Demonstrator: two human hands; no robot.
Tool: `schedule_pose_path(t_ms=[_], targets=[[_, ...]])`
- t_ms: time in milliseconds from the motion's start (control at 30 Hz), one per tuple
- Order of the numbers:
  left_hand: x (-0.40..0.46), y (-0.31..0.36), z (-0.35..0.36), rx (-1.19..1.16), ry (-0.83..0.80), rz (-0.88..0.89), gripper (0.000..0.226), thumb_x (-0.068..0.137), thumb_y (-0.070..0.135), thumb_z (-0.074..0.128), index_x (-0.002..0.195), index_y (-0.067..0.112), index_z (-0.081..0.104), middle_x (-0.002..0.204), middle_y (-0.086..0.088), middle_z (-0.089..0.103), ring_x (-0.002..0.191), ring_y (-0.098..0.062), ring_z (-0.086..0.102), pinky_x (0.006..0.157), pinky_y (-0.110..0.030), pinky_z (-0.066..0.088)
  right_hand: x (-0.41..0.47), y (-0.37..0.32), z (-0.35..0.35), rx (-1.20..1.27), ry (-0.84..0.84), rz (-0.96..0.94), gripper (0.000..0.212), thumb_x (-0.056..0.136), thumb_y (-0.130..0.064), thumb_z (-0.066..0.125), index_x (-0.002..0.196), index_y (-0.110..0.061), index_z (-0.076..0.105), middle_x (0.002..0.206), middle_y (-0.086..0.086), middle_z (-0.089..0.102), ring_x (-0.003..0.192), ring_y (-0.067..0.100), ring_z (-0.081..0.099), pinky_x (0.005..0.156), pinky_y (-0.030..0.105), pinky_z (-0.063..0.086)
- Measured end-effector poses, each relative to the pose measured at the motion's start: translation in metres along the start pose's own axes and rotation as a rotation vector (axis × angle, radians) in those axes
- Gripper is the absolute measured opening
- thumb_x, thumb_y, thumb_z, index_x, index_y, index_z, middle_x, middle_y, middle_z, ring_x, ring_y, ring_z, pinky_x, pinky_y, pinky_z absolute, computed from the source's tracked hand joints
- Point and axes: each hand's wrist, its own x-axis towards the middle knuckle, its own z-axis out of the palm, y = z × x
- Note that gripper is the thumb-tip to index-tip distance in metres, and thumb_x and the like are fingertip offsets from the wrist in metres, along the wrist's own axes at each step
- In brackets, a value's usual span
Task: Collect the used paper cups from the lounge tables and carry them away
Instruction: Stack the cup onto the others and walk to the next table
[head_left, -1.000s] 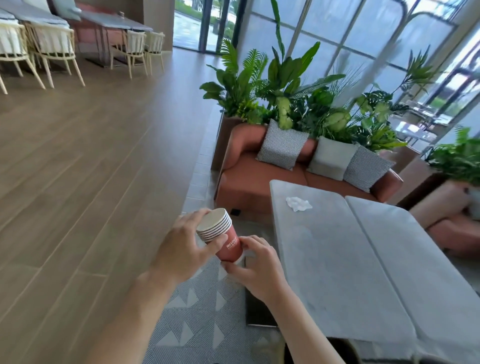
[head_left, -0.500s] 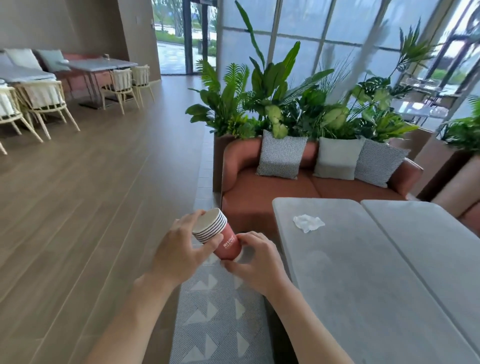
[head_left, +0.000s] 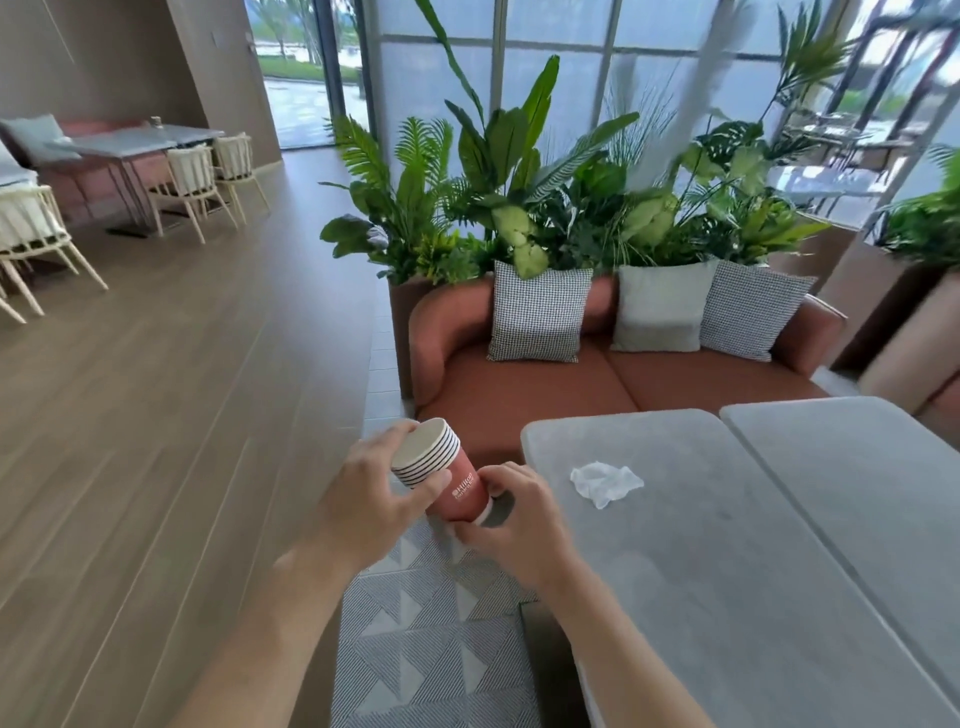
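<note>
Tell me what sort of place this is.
Probably a café or hotel lounge: a rust sofa with cushions facing grey tables, more tables with chairs across the floor, and planters along glass walls.

Stack of nested red paper cups (head_left: 451, 478) tilted, left hand (head_left: 371, 501) gripping rims, right hand (head_left: 511, 519) at base, crumpled tissue (head_left: 605, 482) on grey table (head_left: 727, 571), sofa (head_left: 597, 384) behind.

left: open wood floor (head_left: 156, 441) | right: grey table (head_left: 727, 545) blocks | ahead: sofa (head_left: 571, 384)
</note>
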Motion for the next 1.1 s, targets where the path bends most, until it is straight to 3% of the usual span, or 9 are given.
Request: schedule_pose_path(t_ms=[233, 333, 433, 567, 667, 767, 933, 1000, 1100], targets=[[0.092, -0.034, 0.041, -0.071, -0.112, 0.070, 0.068, 0.081, 0.073, 0.062, 0.137, 0.035, 0.060, 0.122, 0.026, 0.061, 0.110, 0.002, 0.055, 0.093, -0.010, 0.037, 0.054, 0.043, 0.009, -0.023, 0.103, 0.101, 0.047, 0.061, -0.053, 0.091, 0.098, -0.034, 0.071, 0.093, -0.019, 0.065, 0.091, 0.008, 0.061, 0.075, 0.027, 0.052], [0.133, -0.052, 0.055, -0.142, -0.214, 0.111, 0.067, 0.082, 0.072, 0.064, 0.139, 0.037, 0.058, 0.124, 0.025, 0.063, 0.114, -0.005, 0.060, 0.097, -0.023, 0.047, 0.075, 0.053, 0.015, -0.053, 0.161, 0.155, 0.051, 0.062, -0.057, 0.091, 0.102, -0.034, 0.071, 0.095, -0.019, 0.067, 0.092, 0.007, 0.062, 0.076, 0.026, 0.052], [0.175, -0.067, 0.061, -0.201, -0.289, 0.176, 0.069, 0.082, 0.071, 0.066, 0.141, 0.037, 0.056, 0.126, 0.024, 0.062, 0.117, -0.008, 0.060, 0.102, -0.036, 0.052, 0.098, 0.052, 0.023, -0.074, 0.226, 0.215, 0.055, 0.063, -0.062, 0.089, 0.109, -0.037, 0.071, 0.100, -0.025, 0.068, 0.097, 0.001, 0.062, 0.079, 0.012, 0.050], [0.228, -0.086, 0.057, -0.262, -0.347, 0.243, 0.064, 0.084, 0.070, 0.068, 0.140, 0.041, 0.054, 0.126, 0.033, 0.059, 0.121, 0.004, 0.057, 0.102, -0.027, 0.049, 0.135, 0.041, 0.029, -0.157, 0.285, 0.308, 0.059, 0.065, -0.059, 0.090, 0.115, -0.033, 0.074, 0.106, -0.025, 0.069, 0.100, -0.001, 0.062, 0.083, 0.010, 0.048], [0.261, -0.094, 0.057, -0.309, -0.413, 0.299, 0.067, 0.086, 0.070, 0.068, 0.142, 0.037, 0.055, 0.128, 0.029, 0.061, 0.121, 0.001, 0.059, 0.101, -0.020, 0.047, 0.154, 0.032, 0.033, -0.186, 0.337, 0.359, 0.057, 0.066, -0.057, 0.090, 0.115, -0.031, 0.074, 0.107, -0.023, 0.070, 0.101, 0.002, 0.063, 0.085, 0.014, 0.050], [0.280, -0.101, 0.059, -0.347, -0.478, 0.330, 0.069, 0.085, 0.068, 0.069, 0.145, 0.036, 0.054, 0.130, 0.027, 0.061, 0.123, 0.004, 0.057, 0.096, -0.009, 0.041, 0.164, 0.023, 0.040, -0.215, 0.390, 0.420, 0.055, 0.065, -0.056, 0.090, 0.112, -0.032, 0.074, 0.104, -0.024, 0.069, 0.099, 0.001, 0.063, 0.083, 0.010, 0.048], [0.294, -0.109, 0.064, -0.435, -0.549, 0.334, 0.057, 0.084, 0.071, 0.066, 0.135, 0.053, 0.049, 0.123, 0.036, 0.060, 0.119, 0.008, 0.056, 0.089, -0.002, 0.041, 0.172, 0.016, 0.045, -0.291, 0.413, 0.477, 0.050, 0.068, -0.054, 0.090, 0.110, -0.032, 0.074, 0.103, -0.024, 0.071, 0.100, 0.001, 0.062, 0.083, 0.009, 0.046], [0.298, -0.111, 0.069, -0.454, -0.576, 0.332, 0.060, 0.083, 0.073, 0.064, 0.137, 0.051, 0.050, 0.123, 0.034, 0.060, 0.119, 0.007, 0.057, 0.089, -0.006, 0.044, 0.173, 0.016, 0.046, -0.308, 0.417, 0.488, 0.050, 0.069, -0.054, 0.089, 0.112, -0.033, 0.074, 0.105, -0.023, 0.071, 0.100, 0.001, 0.062, 0.083, 0.008, 0.045], [0.304, -0.114, 0.081, -0.475, -0.635, 0.333, 0.068, 0.085, 0.071, 0.066, 0.144, 0.039, 0.052, 0.128, 0.027, 0.061, 0.122, 0.002, 0.057, 0.097, -0.025, 0.053, 0.173, 0.020, 0.048, -0.303, 0.434, 0.519, 0.049, 0.068, -0.053, 0.087, 0.110, -0.031, 0.074, 0.103, -0.021, 0.070, 0.098, 0.004, 0.062, 0.082, 0.014, 0.049]])
